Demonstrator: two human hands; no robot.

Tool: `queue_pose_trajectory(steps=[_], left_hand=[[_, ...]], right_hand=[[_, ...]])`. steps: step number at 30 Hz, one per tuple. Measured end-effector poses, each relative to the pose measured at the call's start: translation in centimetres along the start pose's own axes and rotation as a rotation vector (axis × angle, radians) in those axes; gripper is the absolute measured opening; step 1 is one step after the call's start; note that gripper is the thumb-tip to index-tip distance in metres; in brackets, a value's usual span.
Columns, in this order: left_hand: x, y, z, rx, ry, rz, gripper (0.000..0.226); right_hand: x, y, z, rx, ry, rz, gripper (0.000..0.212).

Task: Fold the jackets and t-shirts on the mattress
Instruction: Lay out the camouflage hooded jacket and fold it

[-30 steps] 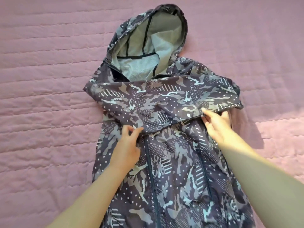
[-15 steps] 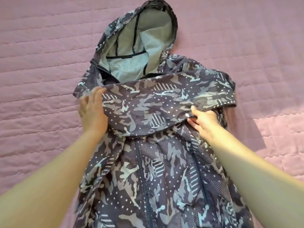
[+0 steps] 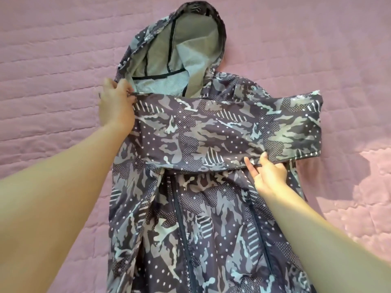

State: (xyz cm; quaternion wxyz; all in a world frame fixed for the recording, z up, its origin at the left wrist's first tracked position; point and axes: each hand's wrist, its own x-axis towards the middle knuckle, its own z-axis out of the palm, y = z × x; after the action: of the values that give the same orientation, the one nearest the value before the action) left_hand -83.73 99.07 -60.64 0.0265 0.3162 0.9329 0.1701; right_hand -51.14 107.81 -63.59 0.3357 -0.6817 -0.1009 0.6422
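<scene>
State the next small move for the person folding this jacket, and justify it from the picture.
Probably fold the cuff back inward. The sleeve lies across the jacket, left hand gripping one end, right hand pinching its lower edge, but the cuff overhangs the mattress.

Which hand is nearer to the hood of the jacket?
Left. The left hand holds the sleeve end right beside the hood's lower edge; the right hand pinches the sleeve's lower edge, farther down, away from the hood.

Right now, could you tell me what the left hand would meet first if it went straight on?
Probably the edge of the hood, just beyond the left hand; slightly left of that, only mattress.
</scene>
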Motion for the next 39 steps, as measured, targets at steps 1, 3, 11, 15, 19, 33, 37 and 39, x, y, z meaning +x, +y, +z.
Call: queue_pose_trajectory(steps=[1,3,11,15,19,33,37,39], left_hand=[[-0.4,0.5,0.5,-0.061,-0.048,-0.006,0.039],[-2.0,0.8,1.5,-0.168,-0.150,-0.035,0.060],[-14.5,-0.4,5.4,0.208,-0.416,0.268,0.075],[-15.1,-0.8,6.8,0.328,-0.636,0.183,0.087],[-14.7,1.3,5.5,0.301,-0.532,0.271,0.082],[-11.3,-1.4,1.1,-1.518,-0.555,-1.056,0.078],[-10.2,-2.5,1.9,-0.960,-0.586,-0.738,0.023],[-10.2,-3.3,1.9,-0.706,-0.454,-0.584,0.023]], right_hand=[[-0.1,-0.1,-0.1,-0.005,0.001,0.034,0.022],[-0.2,-0.5,-0.2,-0.029,-0.011,0.089,0.033],[0.2,-2.6,-0.5,-0.270,0.212,-0.305,0.053],[1.2,-4.4,-0.1,0.152,-0.067,-0.053,0.050],[1.0,-6.7,1.4,-0.012,-0.008,-0.162,0.028],[-3.1,7.7,4.0,-2.177,-0.756,-0.963,0.055],[-3.5,6.7,3.9,-2.027,-0.759,-1.112,0.051],[-3.2,5.9,3.4,-1.914,-0.591,-1.198,0.050]])
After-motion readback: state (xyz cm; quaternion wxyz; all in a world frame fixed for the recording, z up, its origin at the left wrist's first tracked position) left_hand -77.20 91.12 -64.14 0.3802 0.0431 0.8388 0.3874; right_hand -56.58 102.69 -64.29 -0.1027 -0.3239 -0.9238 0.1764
